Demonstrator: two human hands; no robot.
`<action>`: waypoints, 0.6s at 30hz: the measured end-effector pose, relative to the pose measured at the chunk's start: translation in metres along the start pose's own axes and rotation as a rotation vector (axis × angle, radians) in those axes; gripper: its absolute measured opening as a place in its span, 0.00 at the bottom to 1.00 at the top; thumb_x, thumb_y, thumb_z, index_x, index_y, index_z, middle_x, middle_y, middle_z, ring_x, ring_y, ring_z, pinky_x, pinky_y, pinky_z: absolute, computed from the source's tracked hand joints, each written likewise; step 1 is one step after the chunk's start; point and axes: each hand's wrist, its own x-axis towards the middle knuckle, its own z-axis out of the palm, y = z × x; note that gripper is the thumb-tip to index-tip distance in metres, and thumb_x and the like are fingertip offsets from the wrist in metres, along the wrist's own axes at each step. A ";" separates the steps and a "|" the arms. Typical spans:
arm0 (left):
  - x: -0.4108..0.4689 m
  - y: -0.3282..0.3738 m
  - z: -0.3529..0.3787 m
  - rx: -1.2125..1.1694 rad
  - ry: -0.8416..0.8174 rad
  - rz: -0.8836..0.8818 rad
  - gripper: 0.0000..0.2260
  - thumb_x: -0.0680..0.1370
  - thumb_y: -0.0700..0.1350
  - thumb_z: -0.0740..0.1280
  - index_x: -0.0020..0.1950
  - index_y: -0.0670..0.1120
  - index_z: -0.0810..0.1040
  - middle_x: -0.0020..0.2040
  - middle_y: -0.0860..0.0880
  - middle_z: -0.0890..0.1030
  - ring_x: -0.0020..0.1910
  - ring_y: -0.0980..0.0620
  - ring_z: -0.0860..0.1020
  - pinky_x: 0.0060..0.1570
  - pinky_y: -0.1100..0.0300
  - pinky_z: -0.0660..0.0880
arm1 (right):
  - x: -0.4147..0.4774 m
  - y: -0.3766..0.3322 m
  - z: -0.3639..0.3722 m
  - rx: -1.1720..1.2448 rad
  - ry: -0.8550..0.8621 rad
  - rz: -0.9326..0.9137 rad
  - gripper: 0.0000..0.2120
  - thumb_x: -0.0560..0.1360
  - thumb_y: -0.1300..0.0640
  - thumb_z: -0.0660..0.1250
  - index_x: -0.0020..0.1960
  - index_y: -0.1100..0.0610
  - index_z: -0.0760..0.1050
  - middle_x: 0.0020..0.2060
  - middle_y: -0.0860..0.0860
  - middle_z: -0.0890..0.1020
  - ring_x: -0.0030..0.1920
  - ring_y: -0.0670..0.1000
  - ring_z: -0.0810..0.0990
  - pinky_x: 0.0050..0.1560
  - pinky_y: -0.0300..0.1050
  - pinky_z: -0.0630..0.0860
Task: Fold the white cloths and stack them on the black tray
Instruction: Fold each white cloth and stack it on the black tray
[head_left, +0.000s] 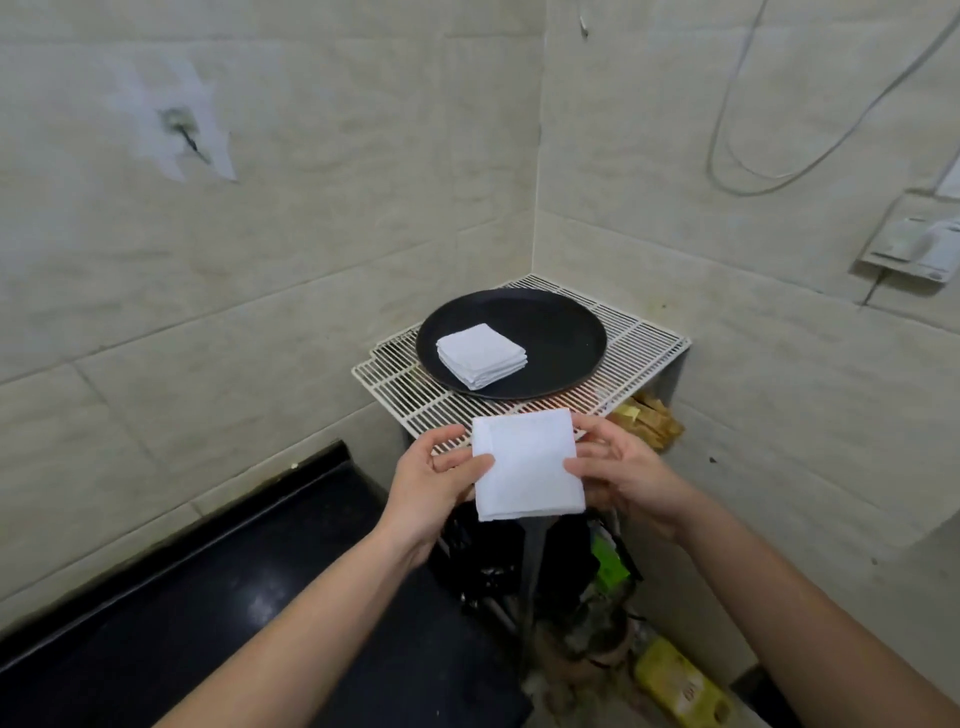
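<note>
Parts of our fingers lay hidden behind the cloth; below them, the dark clutter under the rack was too blurred for us to name.

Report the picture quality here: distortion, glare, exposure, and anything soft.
Head view: the wide-angle lens bows the wall tile joints; the white cloth between left hand and right hand is nearly blown out; the black counter shows a dull glare patch; the folded stack on the black tray is sharp enough to show layers.
</note>
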 end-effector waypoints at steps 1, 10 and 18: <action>0.011 0.004 0.005 -0.012 0.039 0.003 0.17 0.74 0.35 0.74 0.60 0.43 0.75 0.50 0.41 0.85 0.35 0.51 0.83 0.30 0.63 0.76 | 0.015 -0.007 -0.005 -0.007 -0.001 -0.011 0.23 0.77 0.67 0.68 0.67 0.49 0.72 0.55 0.57 0.85 0.53 0.57 0.84 0.48 0.54 0.81; 0.133 0.034 0.037 -0.042 0.287 0.043 0.12 0.74 0.36 0.73 0.57 0.42 0.80 0.54 0.41 0.84 0.51 0.45 0.83 0.54 0.52 0.80 | 0.169 -0.070 -0.048 -0.095 -0.111 0.005 0.18 0.79 0.64 0.67 0.65 0.50 0.75 0.55 0.53 0.84 0.53 0.52 0.85 0.51 0.48 0.83; 0.215 0.036 0.038 0.033 0.484 -0.021 0.22 0.75 0.32 0.71 0.68 0.42 0.75 0.62 0.46 0.80 0.58 0.48 0.80 0.60 0.51 0.78 | 0.285 -0.079 -0.051 -0.213 -0.209 0.043 0.17 0.79 0.64 0.66 0.67 0.56 0.76 0.51 0.48 0.85 0.52 0.47 0.84 0.50 0.42 0.82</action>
